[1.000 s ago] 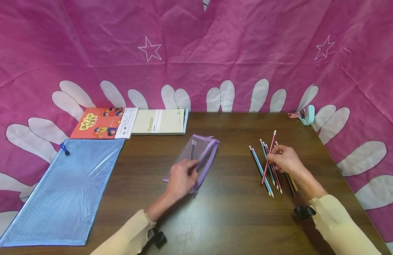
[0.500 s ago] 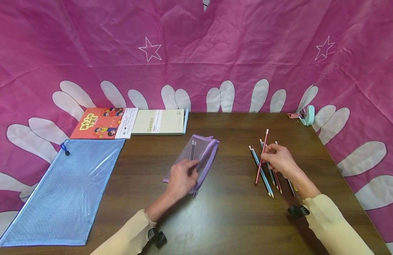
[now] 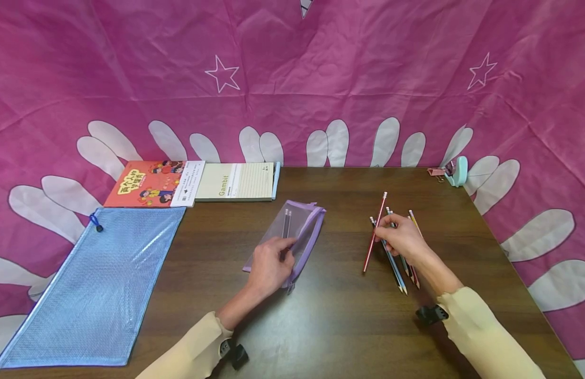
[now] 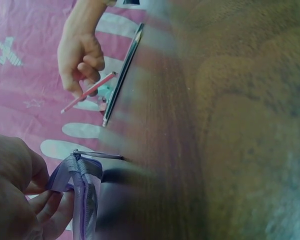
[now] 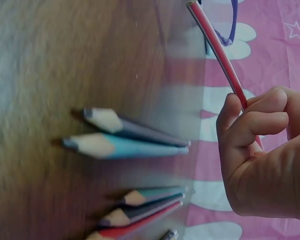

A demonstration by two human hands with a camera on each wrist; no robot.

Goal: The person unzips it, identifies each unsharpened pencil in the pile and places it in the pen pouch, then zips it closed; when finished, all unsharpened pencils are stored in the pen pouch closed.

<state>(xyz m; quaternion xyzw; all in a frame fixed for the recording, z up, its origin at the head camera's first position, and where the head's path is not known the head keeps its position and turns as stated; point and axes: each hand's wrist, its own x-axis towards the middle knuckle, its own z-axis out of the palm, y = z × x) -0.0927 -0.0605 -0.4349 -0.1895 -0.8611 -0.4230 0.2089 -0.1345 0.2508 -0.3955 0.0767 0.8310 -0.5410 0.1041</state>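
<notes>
My left hand (image 3: 271, 266) pinches the near edge of a purple mesh pencil pouch (image 3: 315, 227). The pouch gapes along its zipper side, and two dark pencils (image 3: 286, 223) show through the mesh. In the left wrist view the zipper end (image 4: 77, 170) stands up beside my fingers. Between thumb and fingers, my right hand (image 3: 403, 239) holds a red pencil (image 3: 372, 246) tilted above the table, its white-capped end pointing away. Below that hand lie several loose pencils, including a light blue pencil (image 5: 140, 147); the hand and wrist partly hide them in the head view.
A blue mesh bag (image 3: 93, 289) with a cord lies at the left. Behind it are a red picture book (image 3: 147, 184) and a cream notebook (image 3: 242, 181). A mint-coloured object (image 3: 459, 172) and a pink binder clip (image 3: 436, 171) sit at the back right corner.
My right hand has moved left with the red pencil, away from the loose pencils and towards the pouch. The left hand and pouch have stayed in place.
</notes>
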